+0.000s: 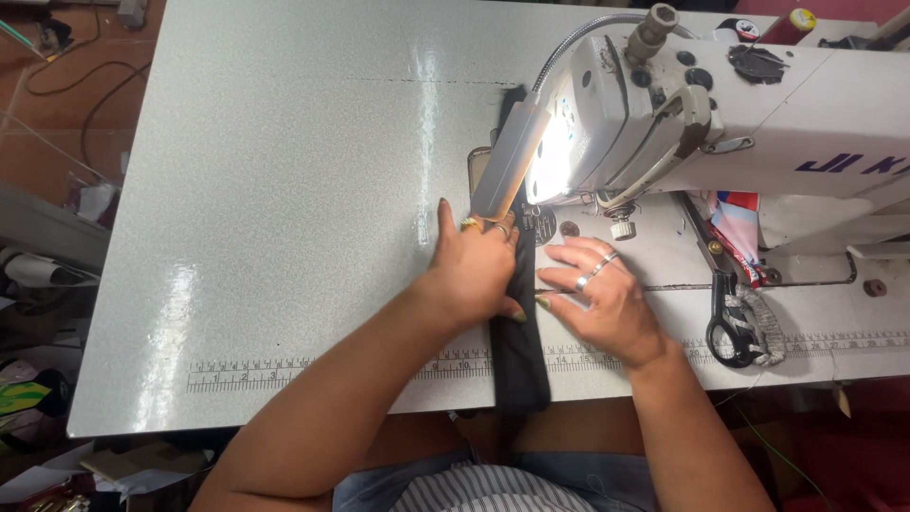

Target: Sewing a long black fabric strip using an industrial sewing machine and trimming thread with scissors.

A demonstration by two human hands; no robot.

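A narrow strip of black fabric (519,365) runs from the table's front edge up under the head of a white sewing machine (758,114). My left hand (474,265) lies flat on the strip's left side, fingers pointing toward the needle area. My right hand (599,299) rests flat just right of the strip, its thumb touching the fabric edge. Both hands wear rings. A lit lamp bar (512,161) on a flexible neck hangs over the needle and hides it.
The grey sewing table (284,190) has a printed ruler (246,373) along its front edge. Black-handled scissors (732,327) lie to the right, beside a patterned cloth scrap (739,228). Cables and clutter lie on the floor at the left.
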